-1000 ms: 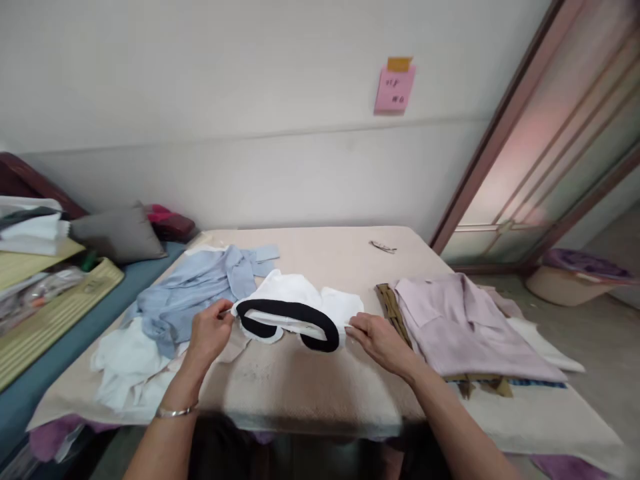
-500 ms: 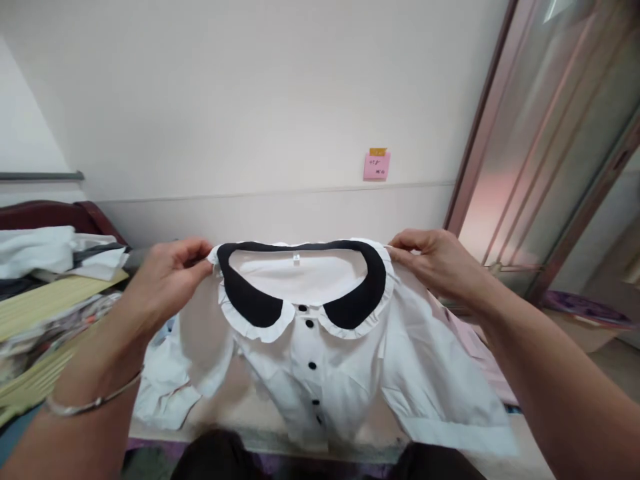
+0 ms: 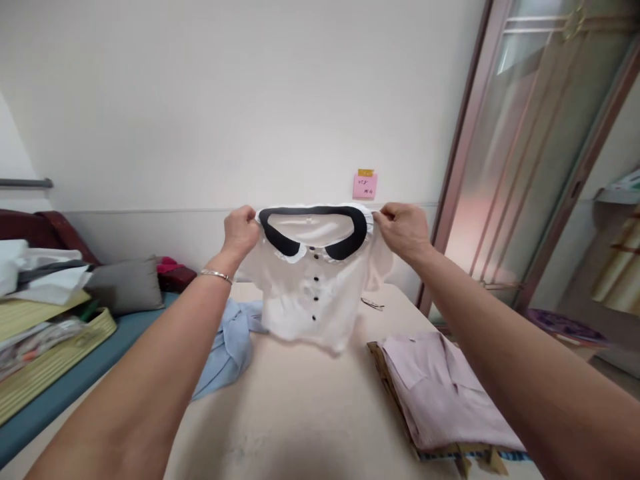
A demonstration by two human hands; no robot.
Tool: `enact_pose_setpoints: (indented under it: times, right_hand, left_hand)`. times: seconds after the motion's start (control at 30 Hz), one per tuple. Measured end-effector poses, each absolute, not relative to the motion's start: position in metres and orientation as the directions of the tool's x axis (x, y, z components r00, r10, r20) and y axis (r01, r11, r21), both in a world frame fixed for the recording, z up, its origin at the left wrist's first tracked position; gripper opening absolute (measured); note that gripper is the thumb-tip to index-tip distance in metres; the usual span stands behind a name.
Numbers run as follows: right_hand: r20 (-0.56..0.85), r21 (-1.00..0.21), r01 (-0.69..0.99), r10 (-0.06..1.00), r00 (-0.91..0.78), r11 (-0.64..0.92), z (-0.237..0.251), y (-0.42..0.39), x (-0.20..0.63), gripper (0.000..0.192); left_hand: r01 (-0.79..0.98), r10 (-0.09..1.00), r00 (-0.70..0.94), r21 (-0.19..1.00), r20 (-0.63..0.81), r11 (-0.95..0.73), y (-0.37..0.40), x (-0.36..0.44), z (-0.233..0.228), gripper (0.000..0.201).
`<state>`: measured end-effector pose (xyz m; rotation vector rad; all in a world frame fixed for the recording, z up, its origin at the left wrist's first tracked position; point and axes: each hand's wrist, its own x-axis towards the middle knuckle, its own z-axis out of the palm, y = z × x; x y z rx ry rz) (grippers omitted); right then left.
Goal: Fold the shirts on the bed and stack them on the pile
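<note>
Aloft, one white blouse (image 3: 310,293), two hands (image 3: 241,230) (image 3: 404,230), four black buttons (image 3: 315,278).

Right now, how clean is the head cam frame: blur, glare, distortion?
Head view: wide-angle stretch, forearms balloon toward the lower corners and the door frame leans. The blouse, held up by the left hand and right hand, looks slightly soft. The glass door shows a pinkish hazy sheen. Light is even, with soft shadows on the table.

A cream cloth-covered counter (image 3: 300,413) fills the lower centre. On it lie a crumpled pale blue shirt (image 3: 230,347) at left, a folded lilac shirt (image 3: 440,393) at right and a small dark clip (image 3: 373,305) farther back.
</note>
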<state>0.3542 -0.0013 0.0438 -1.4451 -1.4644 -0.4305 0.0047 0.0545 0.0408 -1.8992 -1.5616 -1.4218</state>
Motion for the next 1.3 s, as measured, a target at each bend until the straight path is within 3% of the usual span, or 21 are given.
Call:
enact_pose_setpoints:
  times: [0.1, 0.2, 0.3, 0.4, 0.5, 0.6, 0.7, 0.87, 0.93, 1.07, 1.13, 1.2, 1.3]
  right_hand:
    - [0.881, -0.243, 0.928, 0.464, 0.09, 0.281, 0.024, -0.028, 0.353, 0.027]
    - [0.854, -0.085, 0.952, 0.514, -0.082, 0.293, -0.041, -0.055, 0.346, 0.029]
    - [0.654, 0.049, 0.952, 0.711, -0.259, 0.302, -0.132, -0.074, 0.332, 0.027]
    - [0.41, 0.093, 0.936, 0.843, -0.347, 0.34, -0.223, -0.086, 0.313, 0.016]
    - [0.181, 0.055, 0.917, 0.9, -0.398, 0.395, -0.292, -0.1, 0.295, 0.015]
    - [0.041, -0.009, 0.9, 0.899, -0.436, 0.437, -0.332, -0.116, 0.284, 0.019]
    - [0.0, -0.063, 0.884, 0.886, -0.464, 0.463, -0.347, -0.128, 0.282, 0.02]
    - [0.005, -0.096, 0.884, 0.888, -0.459, 0.458, -0.351, -0.135, 0.288, 0.026]
    - [-0.002, -0.107, 0.898, 0.903, -0.43, 0.427, -0.352, -0.135, 0.29, 0.024]
    - [-0.034, -0.195, 0.905, 0.92, -0.39, 0.377, -0.347, -0.131, 0.296, 0.013]
    - [-0.043, -0.24, 0.905, 0.927, -0.372, 0.351, -0.34, -0.124, 0.304, 0.01]
    - [-0.025, -0.19, 0.956, 0.972, -0.233, 0.224, -0.33, -0.111, 0.317, 0.013]
    - [0.065, -0.004, 0.99, 0.988, 0.14, -0.14, -0.319, -0.088, 0.335, 0.02]
  left_hand:
    - [0.863, 0.563, -0.025, 0.302, 0.826, -0.405, 0.055, -0.002, 0.03, 0.034]
    - [0.872, 0.628, 0.026, 0.29, 0.778, -0.395, 0.056, -0.021, -0.03, 0.024]
    - [0.87, 0.758, 0.12, 0.299, 0.642, -0.391, 0.058, -0.045, -0.123, 0.028]
    - [0.875, 0.836, 0.176, 0.306, 0.52, -0.374, 0.048, -0.059, -0.215, 0.027]
    - [0.876, 0.89, 0.258, 0.299, 0.376, -0.379, 0.027, -0.064, -0.286, 0.026]
    - [0.897, 0.927, 0.27, 0.281, 0.262, -0.341, 0.007, -0.072, -0.326, 0.029]
    - [0.924, 0.951, 0.252, 0.249, 0.18, -0.292, -0.003, -0.086, -0.339, 0.03]
    - [0.947, 0.96, 0.256, 0.17, 0.11, -0.272, -0.016, -0.066, -0.319, 0.026]
    - [0.92, 0.93, 0.342, 0.156, 0.132, -0.36, -0.031, -0.027, -0.309, 0.03]
    - [0.712, 0.764, 0.637, 0.304, 0.101, -0.633, -0.077, 0.065, -0.309, 0.017]
    - [0.655, 0.696, 0.714, 0.278, 0.073, -0.702, -0.097, 0.095, -0.322, 0.02]
    - [0.657, 0.676, 0.735, 0.195, 0.05, -0.728, -0.107, 0.11, -0.339, 0.015]
    - [0.668, 0.672, 0.74, 0.101, 0.021, -0.738, -0.109, 0.114, -0.358, 0.026]
